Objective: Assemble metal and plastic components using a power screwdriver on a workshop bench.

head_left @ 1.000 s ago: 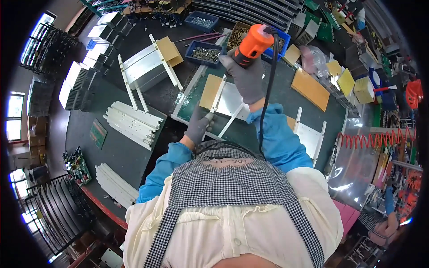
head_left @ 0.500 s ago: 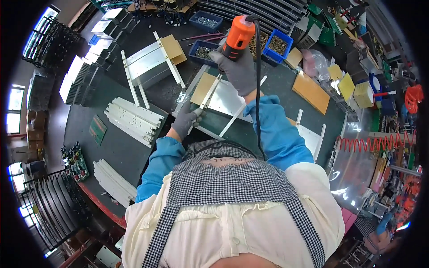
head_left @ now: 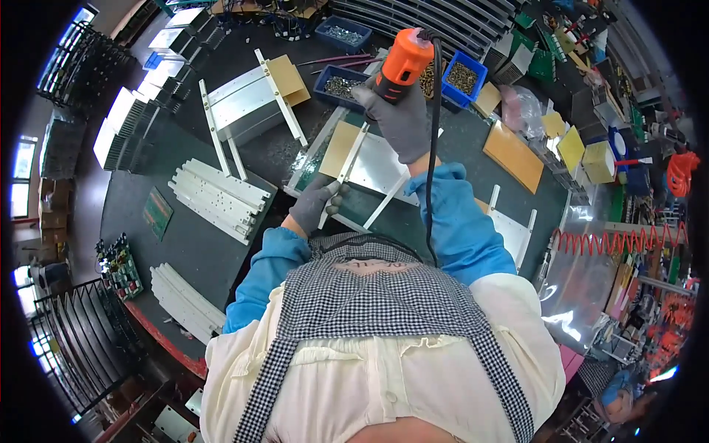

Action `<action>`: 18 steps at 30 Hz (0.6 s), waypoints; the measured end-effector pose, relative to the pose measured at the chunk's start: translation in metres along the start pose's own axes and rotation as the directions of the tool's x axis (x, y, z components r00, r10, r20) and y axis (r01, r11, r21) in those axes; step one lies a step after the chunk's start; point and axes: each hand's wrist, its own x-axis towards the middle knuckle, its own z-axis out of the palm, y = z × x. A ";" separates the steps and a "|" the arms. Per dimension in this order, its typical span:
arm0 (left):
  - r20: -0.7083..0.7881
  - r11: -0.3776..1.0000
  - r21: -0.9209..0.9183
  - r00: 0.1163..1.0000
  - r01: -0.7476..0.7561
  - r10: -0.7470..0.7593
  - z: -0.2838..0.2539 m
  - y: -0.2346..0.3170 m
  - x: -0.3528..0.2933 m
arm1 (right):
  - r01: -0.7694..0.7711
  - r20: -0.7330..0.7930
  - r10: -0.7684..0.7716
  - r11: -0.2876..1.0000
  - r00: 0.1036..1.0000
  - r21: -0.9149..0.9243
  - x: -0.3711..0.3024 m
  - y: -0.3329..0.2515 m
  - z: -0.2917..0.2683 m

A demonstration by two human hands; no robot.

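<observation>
The gloved right hand (head_left: pixel 401 125) is closed around an orange-and-black corded power driver (head_left: pixel 405 63), held above the dark green workbench (head_left: pixel 461 133). The gloved left hand (head_left: pixel 314 207) pinches a white drilled rail (head_left: pixel 353 156) at the left edge of a silver metal panel (head_left: pixel 380 166).

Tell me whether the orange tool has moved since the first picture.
Yes: the orange tool shifted left in view, away from the bright blue screw bin.
</observation>
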 end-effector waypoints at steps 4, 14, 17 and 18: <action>0.078 0.996 -0.094 0.997 0.006 0.002 0.000 0.002 -0.001 | 0.062 -0.029 -0.063 0.996 0.998 -0.064 -0.002 -0.002 0.004; 0.101 0.991 -0.123 0.994 0.042 -0.030 0.003 0.001 0.002 | 0.013 -0.013 -0.014 0.998 1.000 -0.059 0.000 -0.001 -0.004; 0.013 0.998 -0.055 0.999 0.035 -0.035 0.002 -0.001 0.002 | -0.079 0.052 0.081 0.996 0.995 -0.044 -0.005 -0.008 0.000; 0.042 0.996 -0.079 0.999 0.031 -0.028 0.002 -0.002 0.003 | -0.081 0.051 0.083 0.996 0.995 -0.044 -0.005 -0.006 0.002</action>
